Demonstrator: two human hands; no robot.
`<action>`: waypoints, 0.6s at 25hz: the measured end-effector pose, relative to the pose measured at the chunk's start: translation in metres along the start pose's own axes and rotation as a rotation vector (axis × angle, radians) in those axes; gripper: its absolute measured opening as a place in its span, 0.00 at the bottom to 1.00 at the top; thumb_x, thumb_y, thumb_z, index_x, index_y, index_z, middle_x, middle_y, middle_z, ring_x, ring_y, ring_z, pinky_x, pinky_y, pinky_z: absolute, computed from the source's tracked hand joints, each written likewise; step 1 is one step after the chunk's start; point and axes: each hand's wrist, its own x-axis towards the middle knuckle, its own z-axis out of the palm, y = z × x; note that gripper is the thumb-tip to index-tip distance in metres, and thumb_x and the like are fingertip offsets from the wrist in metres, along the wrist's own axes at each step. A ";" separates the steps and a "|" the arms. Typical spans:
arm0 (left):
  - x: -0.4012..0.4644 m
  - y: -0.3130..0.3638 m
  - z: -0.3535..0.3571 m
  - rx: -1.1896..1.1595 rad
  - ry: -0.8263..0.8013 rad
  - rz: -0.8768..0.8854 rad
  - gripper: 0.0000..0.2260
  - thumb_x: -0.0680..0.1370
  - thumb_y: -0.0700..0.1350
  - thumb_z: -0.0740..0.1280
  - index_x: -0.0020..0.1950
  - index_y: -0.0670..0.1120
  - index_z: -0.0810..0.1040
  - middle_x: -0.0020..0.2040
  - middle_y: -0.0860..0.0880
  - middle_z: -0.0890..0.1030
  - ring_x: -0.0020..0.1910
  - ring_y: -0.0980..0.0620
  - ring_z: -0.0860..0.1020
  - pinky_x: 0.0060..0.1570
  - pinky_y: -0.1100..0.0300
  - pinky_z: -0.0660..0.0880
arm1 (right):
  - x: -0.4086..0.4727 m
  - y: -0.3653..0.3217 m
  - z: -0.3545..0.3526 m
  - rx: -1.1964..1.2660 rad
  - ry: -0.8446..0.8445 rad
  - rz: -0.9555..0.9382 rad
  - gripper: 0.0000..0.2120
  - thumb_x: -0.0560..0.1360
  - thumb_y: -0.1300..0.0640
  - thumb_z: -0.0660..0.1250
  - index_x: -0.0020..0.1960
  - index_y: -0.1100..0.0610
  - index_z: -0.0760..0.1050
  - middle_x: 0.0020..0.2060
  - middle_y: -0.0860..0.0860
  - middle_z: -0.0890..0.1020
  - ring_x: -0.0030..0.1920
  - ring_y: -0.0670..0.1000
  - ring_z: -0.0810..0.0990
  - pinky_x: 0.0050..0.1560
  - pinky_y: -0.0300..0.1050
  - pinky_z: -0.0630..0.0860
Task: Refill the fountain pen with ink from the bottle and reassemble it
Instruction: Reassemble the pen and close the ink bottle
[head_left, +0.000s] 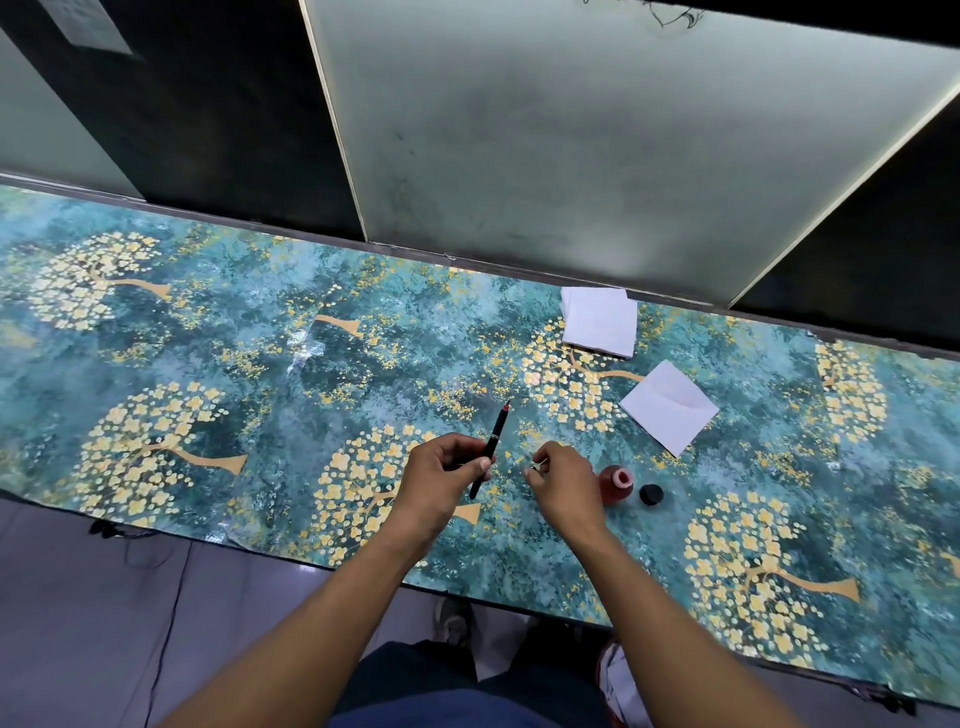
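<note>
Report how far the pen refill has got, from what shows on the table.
Done: the ink bottle stands open, its black cap beside it on the table. In hand: the left hand grips the pen, reddish end pointing away; the right hand pinches a small part, too small to identify. Left: whether ink is in cannot be told; reassembly and recapping the bottle remain.

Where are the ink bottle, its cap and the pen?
ink bottle (617, 484), head view, on its open red mouth.
cap (651, 494), head view, on its black top, right of the bottle.
pen (492, 441), head view, on its black barrel above the fingers.
</note>
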 end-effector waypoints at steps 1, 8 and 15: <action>0.000 0.000 0.001 0.001 0.003 -0.005 0.06 0.75 0.35 0.73 0.49 0.45 0.84 0.45 0.44 0.87 0.46 0.43 0.85 0.53 0.52 0.81 | 0.000 0.003 0.002 -0.065 -0.008 -0.013 0.08 0.76 0.51 0.71 0.51 0.53 0.74 0.47 0.51 0.78 0.45 0.56 0.79 0.44 0.52 0.78; -0.005 -0.002 0.014 0.003 -0.010 -0.023 0.06 0.75 0.35 0.73 0.49 0.43 0.83 0.46 0.44 0.87 0.46 0.44 0.85 0.52 0.55 0.81 | 0.004 0.006 -0.003 0.054 -0.104 0.071 0.06 0.76 0.54 0.72 0.48 0.52 0.75 0.42 0.51 0.81 0.42 0.55 0.80 0.42 0.51 0.79; -0.012 -0.007 0.029 0.011 -0.029 -0.026 0.06 0.75 0.34 0.73 0.51 0.42 0.83 0.46 0.43 0.87 0.48 0.45 0.85 0.45 0.60 0.80 | 0.003 -0.019 -0.077 0.933 -0.016 0.155 0.02 0.79 0.58 0.69 0.48 0.56 0.79 0.45 0.52 0.85 0.47 0.51 0.84 0.47 0.47 0.77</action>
